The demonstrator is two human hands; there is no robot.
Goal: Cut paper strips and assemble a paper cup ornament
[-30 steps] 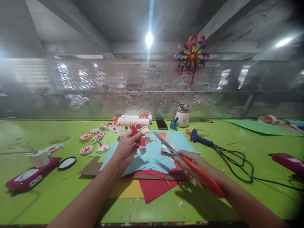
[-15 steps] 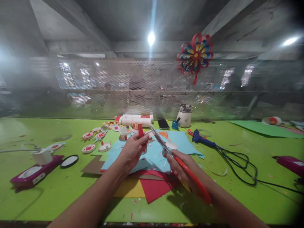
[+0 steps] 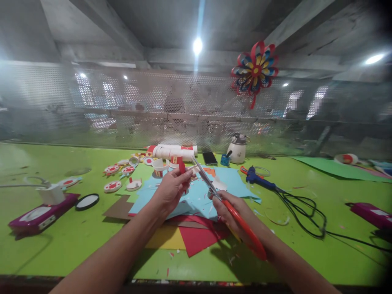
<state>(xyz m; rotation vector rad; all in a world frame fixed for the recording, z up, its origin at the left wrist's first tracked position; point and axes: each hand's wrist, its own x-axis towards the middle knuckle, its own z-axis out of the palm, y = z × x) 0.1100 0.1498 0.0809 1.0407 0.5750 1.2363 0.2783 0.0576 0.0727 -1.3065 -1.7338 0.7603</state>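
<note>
Between the thumb and fingers of my left hand (image 3: pixel 171 190) is a small red and white paper piece (image 3: pixel 182 167); part of it is hidden by the fingers. My right hand (image 3: pixel 228 204) is closed round the handles of the scissors (image 3: pixel 244 223), which have large red-orange grips. The scissors' blades point up and left, close to the paper piece; whether they touch it I cannot tell. Below both hands lie light blue sheets (image 3: pixel 235 183) strewn with scraps, over a red sheet (image 3: pixel 196 241) and a yellow sheet (image 3: pixel 167 237).
White paper cups (image 3: pixel 160 166), white rolls (image 3: pixel 171 152) and red-patterned discs (image 3: pixel 112 186) stand behind and left. A phone (image 3: pixel 210 158), blue pot (image 3: pixel 225 159) and bottle (image 3: pixel 237 149) are at the back. Right lies a blue glue gun (image 3: pixel 260 179) with cable; left, a purple power strip (image 3: pixel 43 216).
The whole view has shifted slightly. Both hands keep nearly the same pose, with the paper piece and scissors still in them.
</note>
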